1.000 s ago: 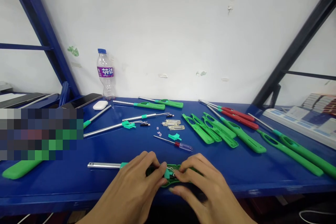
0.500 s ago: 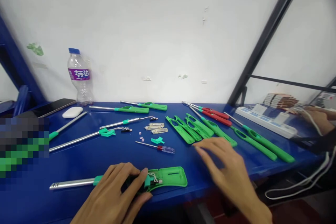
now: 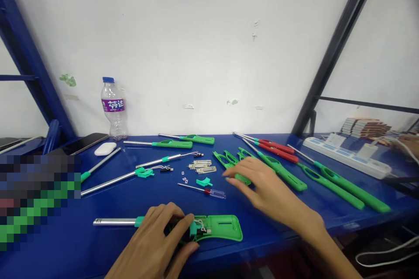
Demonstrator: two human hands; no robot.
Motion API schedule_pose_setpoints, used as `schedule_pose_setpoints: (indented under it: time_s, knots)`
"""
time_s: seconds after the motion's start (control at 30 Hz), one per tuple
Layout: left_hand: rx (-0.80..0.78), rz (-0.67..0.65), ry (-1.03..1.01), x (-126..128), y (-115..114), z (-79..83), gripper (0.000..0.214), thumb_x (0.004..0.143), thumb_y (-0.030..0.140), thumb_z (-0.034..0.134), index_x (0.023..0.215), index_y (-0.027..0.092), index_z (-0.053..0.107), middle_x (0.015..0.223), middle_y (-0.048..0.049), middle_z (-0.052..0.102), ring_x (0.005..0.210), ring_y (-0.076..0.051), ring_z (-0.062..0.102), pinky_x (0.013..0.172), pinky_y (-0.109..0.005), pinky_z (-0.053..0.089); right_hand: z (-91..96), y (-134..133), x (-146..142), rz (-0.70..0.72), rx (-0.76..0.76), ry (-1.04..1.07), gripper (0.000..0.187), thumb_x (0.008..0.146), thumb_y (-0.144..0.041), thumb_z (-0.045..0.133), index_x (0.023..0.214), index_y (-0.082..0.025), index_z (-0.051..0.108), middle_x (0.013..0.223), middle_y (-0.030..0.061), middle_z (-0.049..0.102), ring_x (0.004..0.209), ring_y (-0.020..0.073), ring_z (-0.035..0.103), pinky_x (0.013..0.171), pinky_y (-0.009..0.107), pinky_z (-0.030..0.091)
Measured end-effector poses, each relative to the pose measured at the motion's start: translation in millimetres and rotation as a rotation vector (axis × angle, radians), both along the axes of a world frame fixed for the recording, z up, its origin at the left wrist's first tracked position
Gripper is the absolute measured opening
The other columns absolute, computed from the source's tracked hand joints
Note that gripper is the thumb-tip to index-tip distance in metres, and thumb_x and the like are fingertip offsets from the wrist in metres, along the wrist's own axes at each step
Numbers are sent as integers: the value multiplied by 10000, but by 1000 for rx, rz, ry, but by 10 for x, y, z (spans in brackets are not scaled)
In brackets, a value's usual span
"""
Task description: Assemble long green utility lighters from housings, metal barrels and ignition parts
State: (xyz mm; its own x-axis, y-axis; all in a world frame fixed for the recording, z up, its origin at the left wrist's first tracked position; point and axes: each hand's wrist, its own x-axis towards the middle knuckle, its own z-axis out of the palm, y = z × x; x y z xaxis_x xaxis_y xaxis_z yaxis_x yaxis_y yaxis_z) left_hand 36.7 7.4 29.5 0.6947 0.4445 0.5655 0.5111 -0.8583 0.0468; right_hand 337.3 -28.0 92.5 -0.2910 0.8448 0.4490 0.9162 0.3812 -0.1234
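Observation:
My left hand (image 3: 157, 244) is closed around a long-tube gas lighter near the front edge. Its green handle shell (image 3: 227, 227) lies opened, with white wires and a teal trigger (image 3: 194, 228) showing inside; its silver tube (image 3: 114, 222) points left. My right hand (image 3: 262, 183) hovers at several green handle shell halves (image 3: 225, 161), thumb and fingers apart and partly covering them. No grip on a shell can be seen. Between the hands and the wall lie a screwdriver (image 3: 214, 193), a loose teal trigger (image 3: 204, 182) and several clear fuel tanks (image 3: 201, 165).
Lighter tubes with wires (image 3: 113, 181) lie to the left, whole green lighters (image 3: 173, 144) and red ones (image 3: 278, 152) behind. A bottle (image 3: 114, 111), a white case (image 3: 105, 149) and a phone (image 3: 87, 143) stand or lie back left. A power strip (image 3: 347, 157) is at right.
My right hand has moved left and slightly back, over the green shell halves. My left hand keeps its hold on the lighter. The whole view has shifted a little.

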Motion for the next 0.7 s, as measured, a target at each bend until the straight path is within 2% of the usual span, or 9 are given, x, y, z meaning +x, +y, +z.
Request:
schedule_pose_setpoints:
  time_s: [0.1,0.2,0.27,0.3,0.37,0.43,0.57,0.6,0.7]
  knots:
    - [-38,2,27,-3,-7,49,290,994,273,695,1277,326,655,1137,-28,710,974,-244,725,893,-413,645,188,355,-193,98,-73,-137,140,1085,-236,631,1163,-231,747,1096,53,784,1060,252,707,960,425,502]
    - [-45,-23,26,19,42,159,319,961,323,745,1273,325,679,1171,-37,722,1042,-286,725,961,-499,630,314,648,-266,146,-113,-258,136,1043,-185,667,1134,-193,768,1036,95,784,999,283,708,920,446,498]
    - [-74,-33,24,53,170,270,299,1006,339,673,1303,303,690,1197,-63,727,1100,-312,713,1012,-554,592,360,799,-264,157,-128,-311,123,1018,-163,688,1101,-176,778,1014,111,782,1000,292,707,920,451,498]
    - [-110,-21,30,76,269,335,265,1042,295,591,1279,285,710,1178,-74,730,1095,-307,708,1010,-553,580,371,861,-253,159,-135,-327,104,1004,-159,703,1072,-172,781,998,109,780,1002,291,708,920,449,504]
    - [-232,-10,118,131,525,477,383,1055,144,411,1180,236,762,1113,-100,736,1047,-292,698,935,-499,577,367,958,-217,165,-151,-345,55,996,-197,727,1013,-171,773,967,80,768,990,267,711,914,437,530]
    - [-281,2,161,190,808,618,454,1034,69,354,1148,199,774,1108,-117,748,1015,-271,705,899,-453,569,331,1021,-175,176,-169,-349,135,1021,-305,723,1001,-174,751,971,45,753,962,229,714,900,422,564]
    - [-395,-19,234,299,1207,799,160,1041,205,600,1037,181,758,1018,-62,759,961,-217,715,916,-413,575,210,1080,-116,191,-206,-350,277,1043,-442,699,1074,-168,724,1048,41,744,946,205,726,882,419,607]
    - [-431,-36,254,319,1253,811,137,1045,269,647,1041,171,743,1007,-47,753,933,-203,719,894,-407,590,183,1087,-109,192,-214,-349,271,1043,-432,702,1090,-165,723,1066,46,745,954,207,730,883,421,613]
    - [-525,-76,306,347,1306,767,242,1044,392,692,1088,155,712,1030,-33,741,892,-186,727,837,-393,620,141,1099,-95,197,-220,-336,228,1046,-375,707,1131,-163,720,1122,55,746,992,213,735,900,429,620]
